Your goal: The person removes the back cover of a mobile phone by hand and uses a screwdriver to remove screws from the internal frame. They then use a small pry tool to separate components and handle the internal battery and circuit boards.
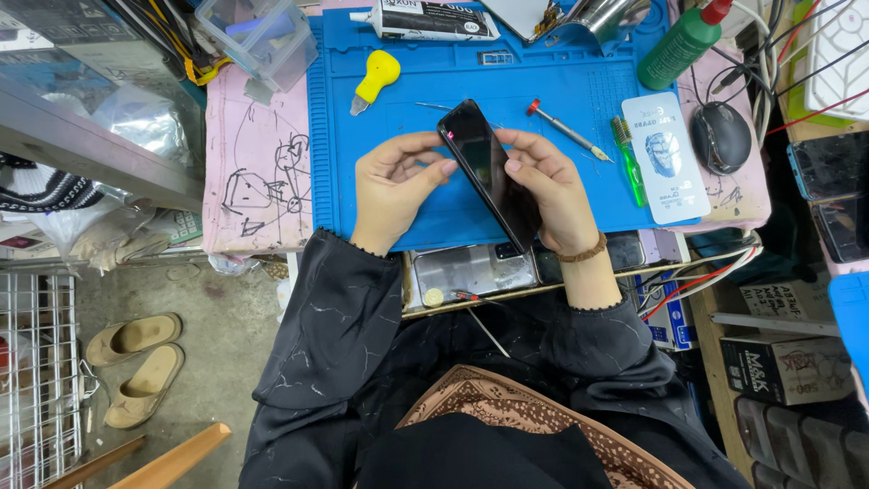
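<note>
Black and glossy, one smartphone is held tilted above the near half of a blue work mat, its screen side up and its far corner pointing away from the person. It is gripped by both hands: the left hand is closed narrowly on its left edge with thumb and fingertips, and the right hand is wrapped along its right edge, so that the near end of the phone is partly hidden behind the right fingers. A beaded bracelet is worn on the right wrist.

On the mat, beyond the phone, one yellow-handled tool is seen to the left and one red-capped screwdriver to the right. Right of the screwdriver lie one green brush-like tool, hard to make out, and one flat white packet printed in blue. At the far edge of the mat one white tube lies on its side, cut off by the frame, and one green bottle with a red cap leans at the far right corner. One black computer mouse rests just off the mat, right of the packet.

Nearer than the phone, below the mat's edge, a second phone with a pale back is partly covered by the mat. Far left of the mat, two tan sandals lie on the floor.
</note>
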